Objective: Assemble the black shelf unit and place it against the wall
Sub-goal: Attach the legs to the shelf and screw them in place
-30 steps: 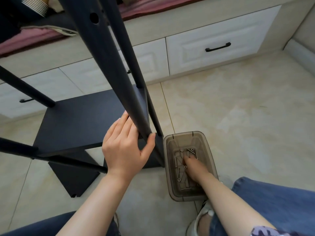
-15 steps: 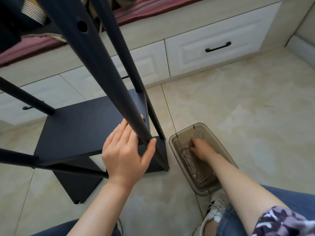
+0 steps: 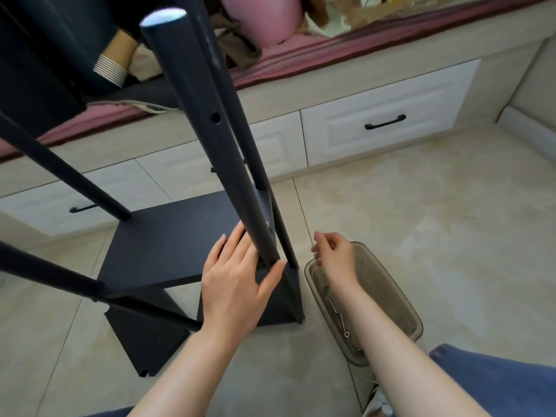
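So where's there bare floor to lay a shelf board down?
Bare tile floor lies right of the parts box, up to the drawers. Left is crowded: black legs, shelf board, left hand, right hand.

Flat-fingered left hand (image 3: 237, 281); right hand (image 3: 334, 255) curled, perhaps pinching.
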Tool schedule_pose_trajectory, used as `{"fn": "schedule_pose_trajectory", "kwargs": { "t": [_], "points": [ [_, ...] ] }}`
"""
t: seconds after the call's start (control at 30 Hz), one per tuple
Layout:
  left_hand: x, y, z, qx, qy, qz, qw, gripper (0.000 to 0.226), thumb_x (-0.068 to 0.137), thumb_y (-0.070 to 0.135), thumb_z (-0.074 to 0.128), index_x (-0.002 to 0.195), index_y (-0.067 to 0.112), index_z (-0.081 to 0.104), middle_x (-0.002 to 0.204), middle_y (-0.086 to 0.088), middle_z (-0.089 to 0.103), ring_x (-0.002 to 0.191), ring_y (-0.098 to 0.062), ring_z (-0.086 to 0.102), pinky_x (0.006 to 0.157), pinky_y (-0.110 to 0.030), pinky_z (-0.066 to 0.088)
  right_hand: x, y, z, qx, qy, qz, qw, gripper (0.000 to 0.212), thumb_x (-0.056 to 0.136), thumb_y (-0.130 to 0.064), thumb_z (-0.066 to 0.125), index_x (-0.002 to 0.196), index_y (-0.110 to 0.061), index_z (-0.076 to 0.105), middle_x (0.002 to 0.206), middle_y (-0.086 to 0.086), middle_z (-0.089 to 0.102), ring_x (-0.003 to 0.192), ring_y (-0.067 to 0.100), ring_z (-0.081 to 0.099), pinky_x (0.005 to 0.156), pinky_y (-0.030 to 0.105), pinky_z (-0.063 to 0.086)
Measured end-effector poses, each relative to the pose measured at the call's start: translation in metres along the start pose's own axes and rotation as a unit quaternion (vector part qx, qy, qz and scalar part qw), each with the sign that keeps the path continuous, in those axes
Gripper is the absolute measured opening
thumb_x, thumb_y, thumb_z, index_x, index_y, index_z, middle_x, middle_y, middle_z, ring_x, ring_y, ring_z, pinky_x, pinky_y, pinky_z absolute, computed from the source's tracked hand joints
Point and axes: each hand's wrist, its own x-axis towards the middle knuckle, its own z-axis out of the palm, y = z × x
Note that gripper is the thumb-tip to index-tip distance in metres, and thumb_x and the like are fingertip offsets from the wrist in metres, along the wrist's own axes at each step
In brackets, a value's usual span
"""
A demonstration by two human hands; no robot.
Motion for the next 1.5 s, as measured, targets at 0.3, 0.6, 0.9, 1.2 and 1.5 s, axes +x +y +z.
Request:
{"fn": "schedule_pose_trajectory", "kwargs": {
  "t": [0.3, 0.6, 0.9, 1.2, 1.5],
  "points": [
    [0.005, 0.002, -0.018, 0.005, -0.137, -0.027, 0.990, 0.065, 0.097, 0.065, 0.022, 0.154, 0.035, 0.030, 0.161, 0.014, 0.027, 0.154, -0.019, 0.017, 0.122, -0.040, 0.006, -0.052, -0.026, 0.031, 0.049, -0.095, -0.007, 0.994, 0.024, 0.102, -0.031, 0.051, 0.095, -0.011, 0.063, 0.072, -0.001, 0.070, 0.068, 0.006, 0.067, 0.066, 0.026, 0.054],
    [0.013, -0.004, -0.016, -0.007, -0.175, -0.048, 0.983, 0.065, 0.101, 0.062, 0.025, 0.159, 0.042, 0.003, 0.158, 0.026, -0.008, 0.154, -0.012, -0.012, 0.122, -0.037, -0.011, -0.054, -0.035, 0.048, 0.066, -0.114, 0.038, 0.991, 0.031, 0.102, -0.035, 0.051, 0.100, -0.009, 0.068, 0.093, 0.013, 0.073, 0.092, 0.028, 0.070, 0.087, 0.047, 0.056],
    [0.034, -0.044, -0.048, -0.089, -0.136, -0.103, 0.981, 0.062, 0.100, 0.061, 0.028, 0.157, 0.043, 0.012, 0.164, 0.025, 0.015, 0.154, -0.007, -0.008, 0.120, -0.031, -0.011, -0.054, -0.078, 0.092, 0.065, -0.110, -0.026, 0.991, 0.026, 0.103, -0.029, 0.051, 0.101, -0.006, 0.062, 0.091, 0.017, 0.071, 0.080, 0.024, 0.072, 0.062, 0.033, 0.058],
    [0.037, -0.121, -0.108, -0.250, -0.099, -0.197, 0.943, 0.042, 0.100, 0.044, 0.054, 0.141, 0.032, 0.051, 0.128, 0.044, 0.037, 0.125, 0.024, 0.017, 0.125, -0.039, 0.013, -0.076, -0.117, 0.162, 0.020, -0.213, -0.124, 0.969, 0.020, 0.103, -0.033, 0.050, 0.102, -0.014, 0.055, 0.066, 0.008, 0.073, 0.058, 0.023, 0.072, 0.052, 0.019, 0.052],
    [0.015, -0.202, -0.155, -0.311, -0.105, -0.259, 0.908, 0.057, 0.086, 0.048, 0.072, 0.140, 0.037, 0.054, 0.135, 0.036, 0.041, 0.099, 0.029, 0.045, 0.085, 0.000, 0.036, -0.093, -0.139, 0.216, -0.093, -0.351, -0.148, 0.920, 0.015, 0.104, -0.031, 0.047, 0.111, -0.019, 0.052, 0.067, 0.005, 0.075, 0.068, 0.015, 0.075, 0.076, 0.026, 0.050]
  ]
}}
